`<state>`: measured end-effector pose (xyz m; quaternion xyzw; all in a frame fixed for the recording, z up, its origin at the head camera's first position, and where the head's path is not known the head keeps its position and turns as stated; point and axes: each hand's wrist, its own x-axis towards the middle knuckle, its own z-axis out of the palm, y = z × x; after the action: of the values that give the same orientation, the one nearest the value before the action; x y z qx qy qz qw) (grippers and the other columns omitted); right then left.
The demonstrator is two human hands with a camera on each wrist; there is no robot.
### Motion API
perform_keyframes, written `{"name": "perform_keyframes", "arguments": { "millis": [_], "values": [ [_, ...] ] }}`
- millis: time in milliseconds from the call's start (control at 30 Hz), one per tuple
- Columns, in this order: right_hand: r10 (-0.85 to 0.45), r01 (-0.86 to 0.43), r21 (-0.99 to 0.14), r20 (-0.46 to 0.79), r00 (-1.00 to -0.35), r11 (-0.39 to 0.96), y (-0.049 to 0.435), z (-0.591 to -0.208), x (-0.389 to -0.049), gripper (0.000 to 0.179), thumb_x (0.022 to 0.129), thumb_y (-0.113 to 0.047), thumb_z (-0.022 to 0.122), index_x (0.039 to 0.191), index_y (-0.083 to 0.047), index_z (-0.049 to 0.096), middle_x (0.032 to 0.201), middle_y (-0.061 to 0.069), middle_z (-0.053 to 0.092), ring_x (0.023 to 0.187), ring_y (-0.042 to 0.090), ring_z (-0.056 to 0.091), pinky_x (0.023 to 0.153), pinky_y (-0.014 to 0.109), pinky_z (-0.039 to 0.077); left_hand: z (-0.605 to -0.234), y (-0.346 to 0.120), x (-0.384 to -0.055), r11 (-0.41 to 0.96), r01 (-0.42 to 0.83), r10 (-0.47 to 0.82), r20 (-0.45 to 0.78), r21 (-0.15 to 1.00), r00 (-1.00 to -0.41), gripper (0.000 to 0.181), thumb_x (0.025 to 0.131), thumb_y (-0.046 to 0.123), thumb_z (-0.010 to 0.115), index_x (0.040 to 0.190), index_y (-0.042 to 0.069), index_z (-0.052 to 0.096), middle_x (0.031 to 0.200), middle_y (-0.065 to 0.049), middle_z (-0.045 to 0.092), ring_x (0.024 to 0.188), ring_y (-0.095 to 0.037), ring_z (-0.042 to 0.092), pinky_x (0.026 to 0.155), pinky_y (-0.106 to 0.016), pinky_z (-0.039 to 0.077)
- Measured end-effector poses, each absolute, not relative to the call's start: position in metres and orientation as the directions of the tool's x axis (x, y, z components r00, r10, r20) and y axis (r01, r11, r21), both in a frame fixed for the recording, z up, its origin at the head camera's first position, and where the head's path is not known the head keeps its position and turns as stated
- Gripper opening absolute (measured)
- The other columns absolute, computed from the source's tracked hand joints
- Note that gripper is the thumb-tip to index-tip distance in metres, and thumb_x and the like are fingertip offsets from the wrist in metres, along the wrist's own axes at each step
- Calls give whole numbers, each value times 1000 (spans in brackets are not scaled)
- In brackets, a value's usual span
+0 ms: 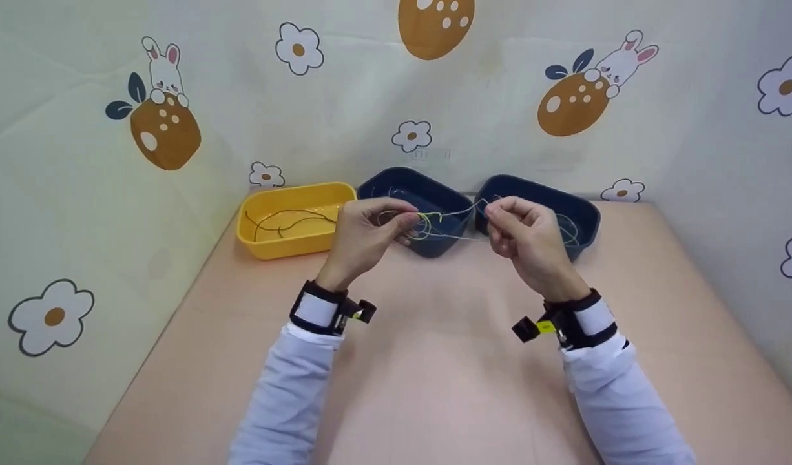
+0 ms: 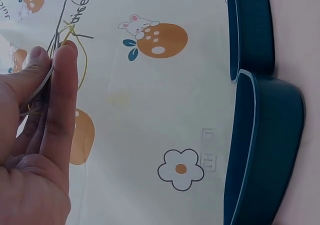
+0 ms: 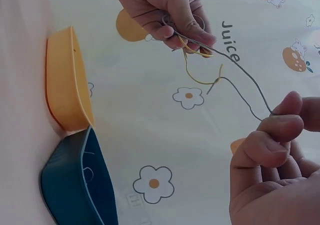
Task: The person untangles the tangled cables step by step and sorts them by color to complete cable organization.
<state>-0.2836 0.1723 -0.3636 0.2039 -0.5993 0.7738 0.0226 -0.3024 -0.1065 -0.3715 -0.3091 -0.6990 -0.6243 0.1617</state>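
Observation:
My left hand is raised over the bins and pinches a small bundle of thin, wire-like strands between thumb and fingers. A yellow strand loops out below those fingertips, and its end crosses a grey strand. My right hand faces the left one and pinches the grey strand between thumb and index finger. Two lengths of grey span the gap between the hands in the right wrist view. Part of the bundle is hidden inside the left fingers.
A yellow bin with dark strands inside stands at the back left. Beside it are a middle dark blue bin and a right dark blue bin, both with thin strands. Behind them rises a patterned cloth wall. The table is pinkish.

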Motion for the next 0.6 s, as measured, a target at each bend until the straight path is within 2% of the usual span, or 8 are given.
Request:
{"name": "perform_keyframes", "arguments": {
  "millis": [100,200,400,600],
  "values": [
    [-241,-274,-931,330,-913,-239,174,-364,-285,19,104,-18,71,99,0,68,71,4,59,58,15,46,50,22,35,-371,-110,-303,50,654,220,630,755,-744,16,93,12,81,103,-1,81,93,-10,81,72,-32,78,66,-35,68],
    [-254,-261,-930,326,-911,-258,176,-363,-285,19,105,-18,70,99,-1,68,71,4,59,58,15,45,50,23,34,-371,-113,-304,59,666,204,644,744,-737,15,93,10,81,102,-1,81,93,-11,81,71,-29,78,65,-35,68],
    [-247,-229,-899,335,-910,-374,179,-363,-287,22,108,-18,64,94,-2,64,71,5,63,57,14,44,51,24,35,-370,-116,-306,48,660,154,647,750,-747,10,91,-2,81,101,-4,80,92,-16,81,69,-23,77,62,-36,67],
    [-247,-163,-864,310,-918,-477,183,-364,-290,19,110,-14,59,103,1,67,80,7,70,60,16,50,52,23,40,-369,-118,-306,57,659,141,648,750,-749,12,91,1,82,101,-5,80,92,-14,81,69,-23,77,62,-36,67]
  ]
}}
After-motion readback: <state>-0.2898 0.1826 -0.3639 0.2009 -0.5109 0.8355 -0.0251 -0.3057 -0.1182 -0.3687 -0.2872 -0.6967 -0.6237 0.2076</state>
